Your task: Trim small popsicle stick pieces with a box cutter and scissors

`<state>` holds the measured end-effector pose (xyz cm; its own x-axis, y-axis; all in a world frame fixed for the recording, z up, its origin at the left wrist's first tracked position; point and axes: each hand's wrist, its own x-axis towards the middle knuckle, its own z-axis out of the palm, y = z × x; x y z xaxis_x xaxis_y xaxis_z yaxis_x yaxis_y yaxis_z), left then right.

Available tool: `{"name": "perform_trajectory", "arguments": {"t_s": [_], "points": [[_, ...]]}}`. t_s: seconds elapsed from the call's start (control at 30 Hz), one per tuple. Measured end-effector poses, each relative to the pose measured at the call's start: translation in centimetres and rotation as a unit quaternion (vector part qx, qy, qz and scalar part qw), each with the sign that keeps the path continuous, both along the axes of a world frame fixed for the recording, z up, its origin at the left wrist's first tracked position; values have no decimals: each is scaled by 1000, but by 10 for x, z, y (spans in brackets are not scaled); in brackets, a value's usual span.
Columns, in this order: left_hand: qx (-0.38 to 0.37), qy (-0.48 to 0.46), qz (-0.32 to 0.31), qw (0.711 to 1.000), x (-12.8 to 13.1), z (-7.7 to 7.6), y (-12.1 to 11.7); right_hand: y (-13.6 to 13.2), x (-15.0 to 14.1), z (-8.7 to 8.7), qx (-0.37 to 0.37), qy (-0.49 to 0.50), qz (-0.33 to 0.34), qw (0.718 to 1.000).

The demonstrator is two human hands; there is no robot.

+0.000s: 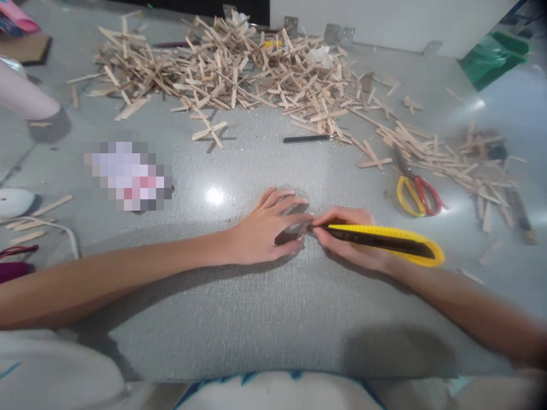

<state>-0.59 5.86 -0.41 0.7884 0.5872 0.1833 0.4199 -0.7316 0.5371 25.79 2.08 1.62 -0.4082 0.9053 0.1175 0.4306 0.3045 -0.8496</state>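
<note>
While left hand (261, 230) splays, right (356, 253) pinches cutter (384, 240)

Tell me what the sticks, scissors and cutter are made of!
Sticks: most likely bare wood, dull and pale tan. Scissors: probably metal blades, dark greyish, with red and yellow handles that look like plastic. Cutter: its bright, evenly yellow body looks like plastic; the black part could be plastic or metal.

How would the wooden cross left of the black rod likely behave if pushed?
The wooden cross would probably slide or pivot rather than roll, since its arms spread outward. It looks light, its arms being slim. It might come apart at the crossing, where they overlap.
</note>
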Motion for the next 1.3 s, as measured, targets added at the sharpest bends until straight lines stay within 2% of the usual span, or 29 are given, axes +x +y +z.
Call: {"name": "perform_trajectory", "arguments": {"t_s": [0.27,0.43,0.7,1.13,1.3], "points": [[-8,-13,2,1000,-1,0,2,0,-2,2,-73,32,11,997],[-19,-21,4,1000,-1,1,3,0,0,1,-85,35,16,996],[-23,-9,2,1000,-1,2,3,0,-1,2,-88,37,23,995],[-36,-15,6,999,0,2,5,1,-1,0,-47,18,35,998],[-99,-49,8,994,0,9,7,1,1,-4,-23,10,39,999]]}}
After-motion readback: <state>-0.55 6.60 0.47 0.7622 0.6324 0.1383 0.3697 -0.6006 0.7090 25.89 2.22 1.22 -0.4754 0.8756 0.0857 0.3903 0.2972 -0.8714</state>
